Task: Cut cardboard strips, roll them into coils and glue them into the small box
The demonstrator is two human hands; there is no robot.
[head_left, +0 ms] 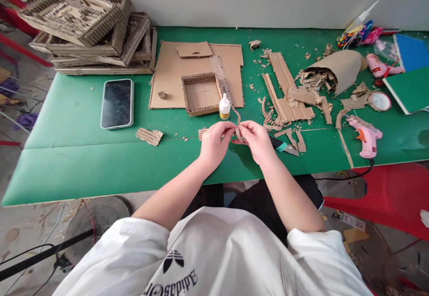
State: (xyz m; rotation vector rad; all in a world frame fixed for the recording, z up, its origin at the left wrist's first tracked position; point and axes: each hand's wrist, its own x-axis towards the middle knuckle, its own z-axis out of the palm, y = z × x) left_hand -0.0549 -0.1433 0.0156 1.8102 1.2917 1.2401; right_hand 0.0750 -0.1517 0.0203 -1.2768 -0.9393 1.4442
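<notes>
While both hands pinch 1 cardboard strip point(237, 124), 1 glue bottle point(224, 107) nr

The person wears a loose white T-shirt point(214, 255) with short sleeves that end above the elbows, one sleeve point(140, 242) on the left arm and one sleeve point(318, 247) on the right, both hanging wide and creased. On the chest sits a black trefoil logo point(173, 260) with black lettering under it, seen upside down from the head camera. Below the shirt's hem dark black trousers point(268, 197) cover the lap. Both forearms are bare from the sleeves down to the left hand point(214, 143) and the right hand point(258, 140), with no watch, ring or bracelet visible.
</notes>
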